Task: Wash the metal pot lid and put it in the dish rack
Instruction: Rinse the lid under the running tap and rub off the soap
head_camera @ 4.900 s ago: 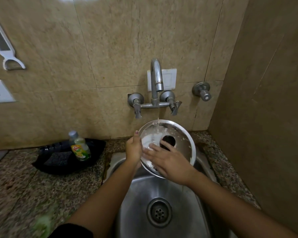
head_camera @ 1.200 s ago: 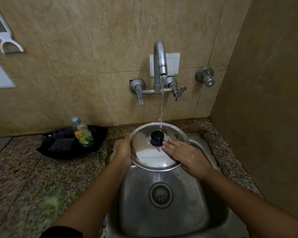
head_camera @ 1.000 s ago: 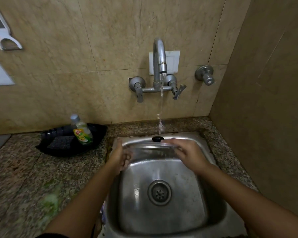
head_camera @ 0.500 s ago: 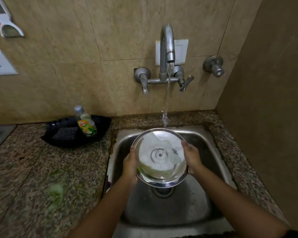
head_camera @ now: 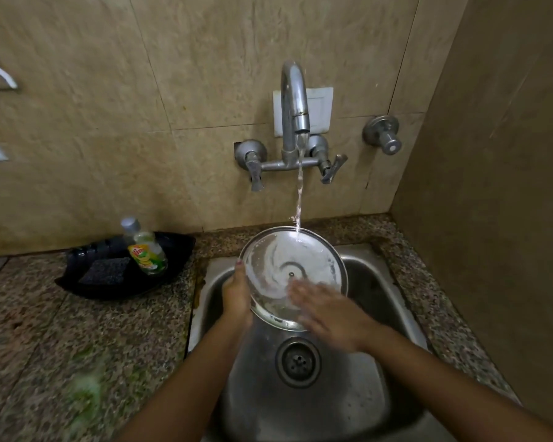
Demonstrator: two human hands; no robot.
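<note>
A soap bottle (head_camera: 145, 250) and a dark sponge (head_camera: 104, 270) were held in a black tray (head_camera: 160, 282) on the table (head_camera: 45, 330).

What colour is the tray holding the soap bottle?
Black tray, seen in the head view.

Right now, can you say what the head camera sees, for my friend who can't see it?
A left hand holds a metal pot lid, underside up, under running water from a wall tap while the flat right hand rubs it. A steel sink lies below; a soap bottle stands left.
</note>
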